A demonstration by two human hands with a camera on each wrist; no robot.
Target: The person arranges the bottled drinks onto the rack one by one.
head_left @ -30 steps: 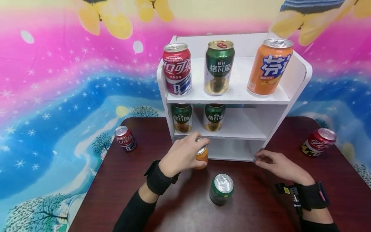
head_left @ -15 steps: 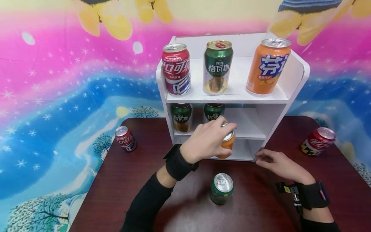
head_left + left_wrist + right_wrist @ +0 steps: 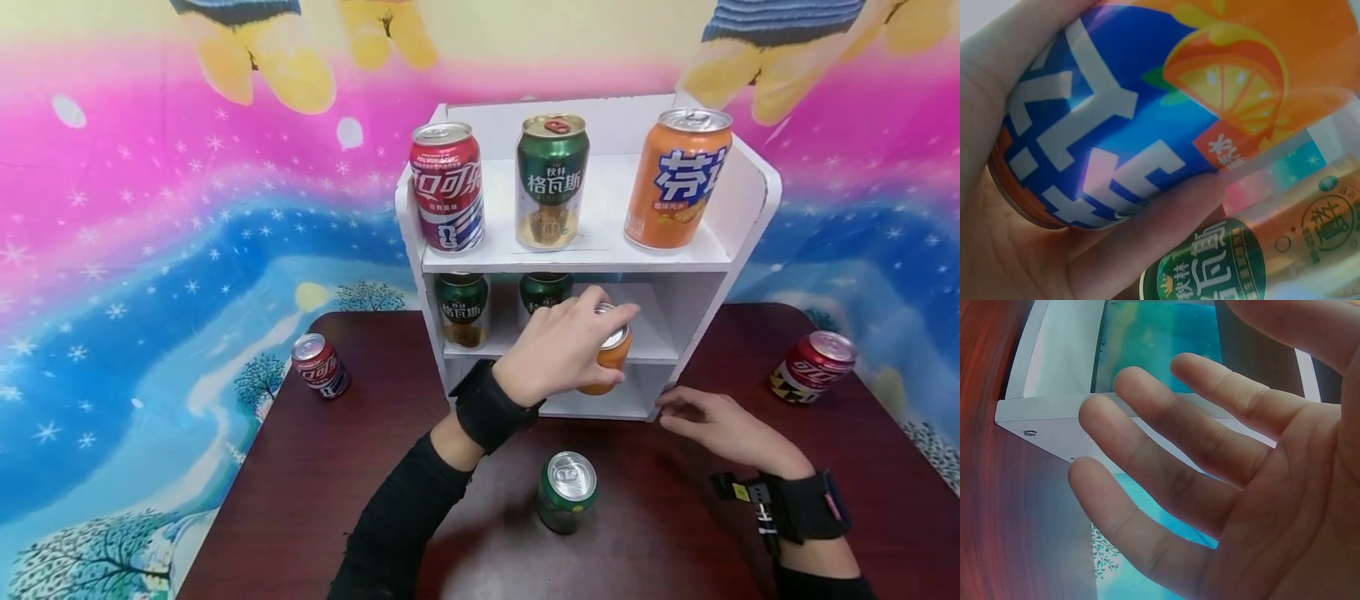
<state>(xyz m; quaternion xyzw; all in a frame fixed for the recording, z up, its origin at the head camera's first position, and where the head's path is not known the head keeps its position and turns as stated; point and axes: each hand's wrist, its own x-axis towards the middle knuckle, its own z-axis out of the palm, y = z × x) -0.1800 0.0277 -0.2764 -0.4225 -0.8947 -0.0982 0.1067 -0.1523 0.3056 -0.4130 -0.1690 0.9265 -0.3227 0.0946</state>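
Presently, the left hand has its grip clenched round an orange Fanta can. That can is held in front of the white shelf unit, to the right of the two middle-shelf kvass cans; whether it touches a board cannot be told. The left-wrist view confirms the blue label and orange-slice print, with kvass lettering just beyond.

The right hand has a released grip, holding nothing; its fingertips are at the unit's lower front right corner, contact not certain. The right-wrist view shows the fingers extended and apart.

Top shelf, left to right: a red Coca-Cola can, a gold-lidded kvass can and a second Fanta can, all upright. Middle shelf: a left kvass can and an inner kvass can, the latter partly hidden by the left hand.

On the table: a silver-lidded green can near the front, and one Coca-Cola can toward each side
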